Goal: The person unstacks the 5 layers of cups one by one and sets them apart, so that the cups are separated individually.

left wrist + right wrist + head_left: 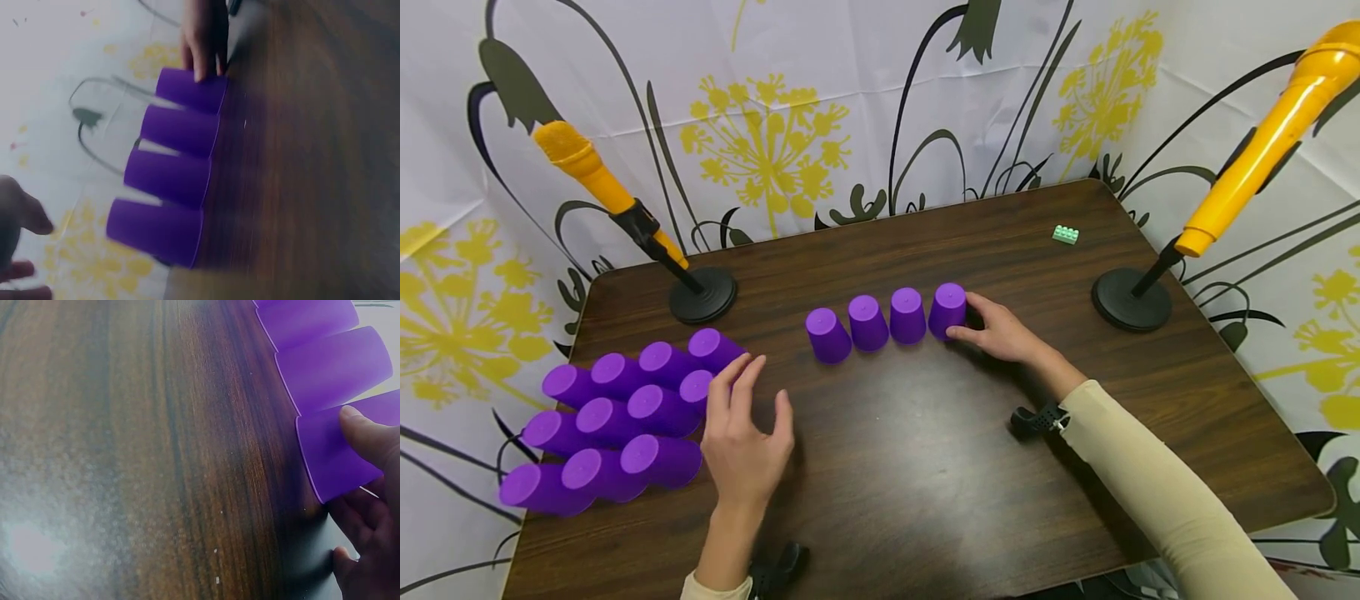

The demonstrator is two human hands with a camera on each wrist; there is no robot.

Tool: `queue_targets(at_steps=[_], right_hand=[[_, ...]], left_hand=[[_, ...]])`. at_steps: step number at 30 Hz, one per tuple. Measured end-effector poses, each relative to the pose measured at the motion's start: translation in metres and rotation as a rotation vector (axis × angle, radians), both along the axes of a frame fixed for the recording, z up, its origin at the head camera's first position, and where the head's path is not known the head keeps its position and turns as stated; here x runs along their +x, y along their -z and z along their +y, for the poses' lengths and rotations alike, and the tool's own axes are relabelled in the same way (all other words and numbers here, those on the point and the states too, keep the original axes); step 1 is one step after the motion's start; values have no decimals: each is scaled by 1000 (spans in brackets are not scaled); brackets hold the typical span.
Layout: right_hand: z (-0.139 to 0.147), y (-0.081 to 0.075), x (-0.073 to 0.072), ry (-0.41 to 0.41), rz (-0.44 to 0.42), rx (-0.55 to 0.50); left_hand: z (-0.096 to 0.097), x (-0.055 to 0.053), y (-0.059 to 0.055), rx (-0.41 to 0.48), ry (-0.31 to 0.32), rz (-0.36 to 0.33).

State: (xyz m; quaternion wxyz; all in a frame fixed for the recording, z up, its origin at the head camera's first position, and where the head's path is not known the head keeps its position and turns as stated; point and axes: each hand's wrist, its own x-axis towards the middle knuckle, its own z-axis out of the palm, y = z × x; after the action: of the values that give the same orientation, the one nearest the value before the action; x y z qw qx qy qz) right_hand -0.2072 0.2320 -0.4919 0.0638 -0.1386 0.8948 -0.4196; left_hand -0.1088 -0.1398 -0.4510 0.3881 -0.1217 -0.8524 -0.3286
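Several purple cups stand upside down in a short row at the middle of the table. My right hand (1000,329) grips the rightmost cup (947,310) of that row, thumb on its near side and fingers round the far side. In the right wrist view the thumb (362,431) presses on this cup's wall (334,453). My left hand (747,437) is raised beside a larger group of upturned purple cups (662,458) at the left. Its fingers are spread and nothing is between them; in the head view it overlaps one cup (695,387) of that group.
A yellow microphone (591,171) on a black stand (703,296) is at the back left. Another yellow microphone (1262,150) rises from a stand (1131,300) at the right. A small green toy brick (1065,234) lies at the back right of the brown table (910,467).
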Motion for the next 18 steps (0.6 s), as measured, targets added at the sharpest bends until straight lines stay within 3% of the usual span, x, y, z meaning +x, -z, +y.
queue_targets(at_steps=[4, 8, 12, 18], right_hand=[[1, 1, 0, -2, 2, -3], [1, 2, 0, -4, -2, -6], [2, 3, -1, 2, -6, -1], [3, 3, -2, 1, -15, 7]], left_hand=[[9, -20, 7, -99, 54, -221], [17, -39, 13, -127, 68, -342], [24, -53, 18, -119, 89, -390], [31, -63, 24, -102, 119, -386]])
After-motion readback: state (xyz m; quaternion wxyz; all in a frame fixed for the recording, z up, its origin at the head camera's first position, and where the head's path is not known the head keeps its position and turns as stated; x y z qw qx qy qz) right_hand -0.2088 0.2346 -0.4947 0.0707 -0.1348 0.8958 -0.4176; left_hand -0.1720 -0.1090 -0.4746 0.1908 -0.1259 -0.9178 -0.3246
